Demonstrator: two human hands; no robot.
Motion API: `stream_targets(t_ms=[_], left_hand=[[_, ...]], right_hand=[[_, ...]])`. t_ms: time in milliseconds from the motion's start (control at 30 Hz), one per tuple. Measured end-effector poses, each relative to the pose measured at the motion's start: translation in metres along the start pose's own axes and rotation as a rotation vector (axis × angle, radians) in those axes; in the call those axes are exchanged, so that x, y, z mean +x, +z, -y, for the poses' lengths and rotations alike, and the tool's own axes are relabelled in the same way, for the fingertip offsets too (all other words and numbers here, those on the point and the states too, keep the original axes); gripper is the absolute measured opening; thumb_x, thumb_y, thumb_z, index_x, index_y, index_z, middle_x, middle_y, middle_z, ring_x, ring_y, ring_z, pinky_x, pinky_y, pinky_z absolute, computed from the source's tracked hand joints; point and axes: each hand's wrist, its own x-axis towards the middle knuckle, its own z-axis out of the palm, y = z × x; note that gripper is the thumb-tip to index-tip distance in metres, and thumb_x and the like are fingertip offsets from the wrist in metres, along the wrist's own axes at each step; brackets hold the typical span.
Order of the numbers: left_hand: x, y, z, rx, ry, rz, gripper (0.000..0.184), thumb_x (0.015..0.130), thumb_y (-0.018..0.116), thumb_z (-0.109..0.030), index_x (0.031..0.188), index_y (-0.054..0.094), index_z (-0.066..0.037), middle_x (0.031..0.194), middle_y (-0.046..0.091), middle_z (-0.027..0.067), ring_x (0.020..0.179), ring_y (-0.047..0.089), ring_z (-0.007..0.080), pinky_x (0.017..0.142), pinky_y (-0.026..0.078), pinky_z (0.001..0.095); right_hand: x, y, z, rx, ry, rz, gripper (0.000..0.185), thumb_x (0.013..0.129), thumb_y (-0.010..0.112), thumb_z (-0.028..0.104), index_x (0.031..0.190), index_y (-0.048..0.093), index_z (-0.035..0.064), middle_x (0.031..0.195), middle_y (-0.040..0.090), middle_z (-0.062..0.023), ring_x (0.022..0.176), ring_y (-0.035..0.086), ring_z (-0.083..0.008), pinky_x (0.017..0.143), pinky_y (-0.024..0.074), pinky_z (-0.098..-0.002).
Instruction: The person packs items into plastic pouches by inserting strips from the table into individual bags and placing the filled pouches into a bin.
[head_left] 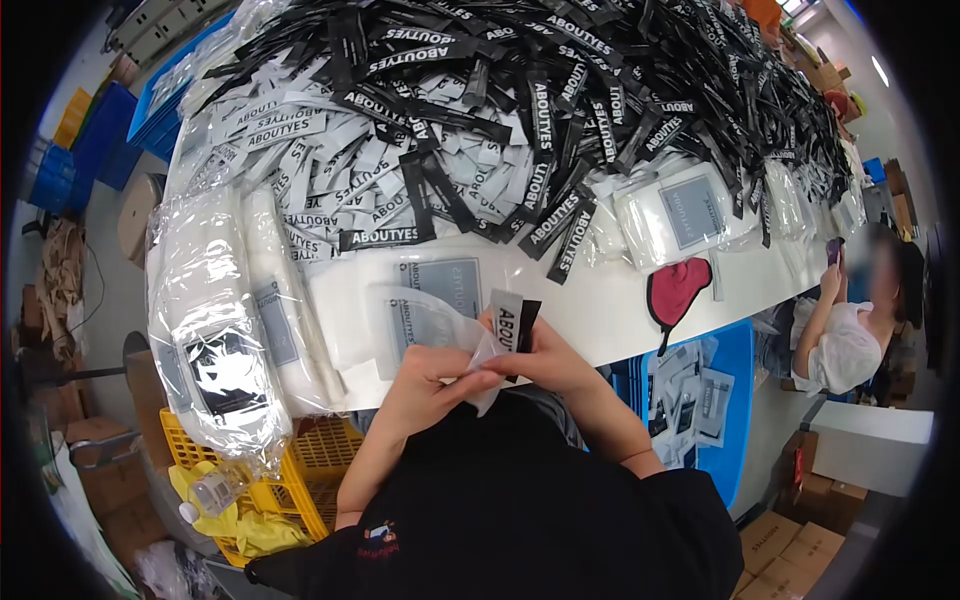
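Observation:
My left hand (432, 388) is closed, pinching the edge of a translucent plastic bag (435, 312) with grey print. Close beside it, my right hand (552, 362) grips a white stick packet (508, 312) and a black stick packet (528, 318), both upright; the white one bears "ABOU" lettering. The fingertips of both hands meet at the bag's crumpled edge. Under the held bag lies a stack of flat bags with grey labels (462, 280) on the table.
Black packets (540, 120) and white packets (375, 185) form a large heap. Wrapped bag bundles (215, 290) lie left. A red mask (678, 290) rests near the table edge. A blue bin (738, 440) and yellow crate (320, 460) stand below. Another person (845, 330) is at right.

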Motion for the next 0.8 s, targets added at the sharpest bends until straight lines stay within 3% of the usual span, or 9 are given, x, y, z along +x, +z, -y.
stream_targets(t_ms=[200, 300, 333, 467, 567, 600, 633, 700, 800], left_hand=[[0.006, 0.012, 0.002, 0.201, 0.132, -0.203, 0.017, 0.078, 0.065, -0.002, 0.066, 0.053, 0.001, 0.061, 0.052, 0.0099, 0.050, 0.052, 0.0262, 0.048, 0.040, 0.0329], [0.002, 0.014, 0.008, 0.366, 0.160, -0.249, 0.017, 0.072, 0.065, 0.001, 0.063, 0.050, -0.001, 0.064, 0.053, 0.0099, 0.054, 0.053, 0.0268, 0.050, 0.041, 0.0336], [-0.003, 0.014, 0.007, 0.431, 0.160, -0.260, 0.018, 0.069, 0.065, 0.001, 0.063, 0.049, -0.002, 0.065, 0.053, 0.0096, 0.057, 0.054, 0.0269, 0.052, 0.042, 0.0334], [-0.008, 0.000, -0.012, 0.612, 0.221, -0.514, 0.019, 0.063, 0.070, -0.005, 0.065, 0.051, -0.006, 0.073, 0.056, 0.0057, 0.073, 0.058, 0.0267, 0.064, 0.044, 0.0363], [-0.004, 0.009, -0.023, 0.552, 0.661, -0.539, 0.024, 0.060, 0.076, -0.012, 0.072, 0.055, -0.012, 0.087, 0.058, 0.0039, 0.084, 0.057, 0.0282, 0.075, 0.043, 0.0447], [-0.006, 0.009, -0.024, 0.604, 0.768, -0.352, 0.032, 0.058, 0.079, -0.019, 0.082, 0.059, -0.016, 0.104, 0.056, 0.0053, 0.096, 0.055, 0.0305, 0.086, 0.038, 0.0522], [-0.003, 0.010, -0.025, 0.573, 0.754, -0.280, 0.035, 0.057, 0.080, -0.021, 0.086, 0.059, -0.018, 0.109, 0.055, 0.0069, 0.100, 0.054, 0.0314, 0.088, 0.037, 0.0524], [0.008, 0.011, -0.027, 0.517, 0.730, -0.138, 0.043, 0.056, 0.081, -0.024, 0.093, 0.060, -0.021, 0.118, 0.052, 0.0103, 0.106, 0.052, 0.0330, 0.092, 0.035, 0.0528], [0.014, 0.024, -0.019, 0.539, 0.510, -0.139, 0.056, 0.055, 0.082, -0.023, 0.106, 0.059, -0.020, 0.127, 0.046, 0.0116, 0.110, 0.047, 0.0351, 0.093, 0.036, 0.0490]], right_hand=[[-0.004, 0.012, 0.011, -0.670, -0.137, -0.251, 0.027, 0.073, 0.067, 0.003, 0.096, 0.055, -0.0017, 0.077, 0.058, -0.0082, 0.074, 0.055, -0.0084, 0.063, 0.0464, -0.0277], [0.003, 0.016, -0.004, -0.816, -0.448, -0.474, 0.017, 0.069, 0.066, 0.001, 0.078, 0.051, 0.0011, 0.063, 0.048, -0.0029, 0.058, 0.041, -0.0076, 0.054, 0.0358, -0.0218], [0.006, 0.012, -0.001, -0.824, -0.401, -0.586, 0.017, 0.070, 0.066, 0.000, 0.076, 0.050, 0.0016, 0.064, 0.049, -0.0016, 0.058, 0.041, -0.0070, 0.055, 0.0369, -0.0228], [0.001, 0.003, 0.005, -0.522, -0.285, -0.382, 0.018, 0.072, 0.068, 0.001, 0.072, 0.050, 0.0043, 0.066, 0.051, 0.0025, 0.060, 0.041, -0.0044, 0.054, 0.0345, -0.0200], [-0.009, -0.003, -0.006, -0.231, -0.215, -0.169, 0.017, 0.072, 0.068, 0.002, 0.082, 0.054, 0.0010, 0.071, 0.053, 0.0025, 0.066, 0.046, -0.0044, 0.058, 0.0399, -0.0233], [-0.014, 0.008, -0.006, -0.086, -0.174, -0.182, 0.019, 0.076, 0.069, 0.004, 0.082, 0.052, 0.0022, 0.074, 0.051, 0.0037, 0.068, 0.045, -0.0036, 0.058, 0.0383, -0.0219], [-0.017, 0.015, 0.008, -0.152, -0.201, -0.091, 0.019, 0.079, 0.069, 0.007, 0.082, 0.050, 0.0037, 0.074, 0.050, 0.0034, 0.068, 0.044, -0.0030, 0.058, 0.0368, -0.0211], [-0.024, 0.014, 0.008, -0.016, -0.290, -0.133, 0.016, 0.081, 0.066, 0.007, 0.081, 0.051, 0.0054, 0.073, 0.048, 0.0036, 0.067, 0.042, -0.0023, 0.057, 0.0351, -0.0204], [-0.030, -0.002, -0.013, 0.064, -0.376, -0.215, 0.015, 0.083, 0.063, 0.009, 0.079, 0.049, 0.0053, 0.072, 0.047, 0.0033, 0.064, 0.040, -0.0034, 0.056, 0.0333, -0.0201]])
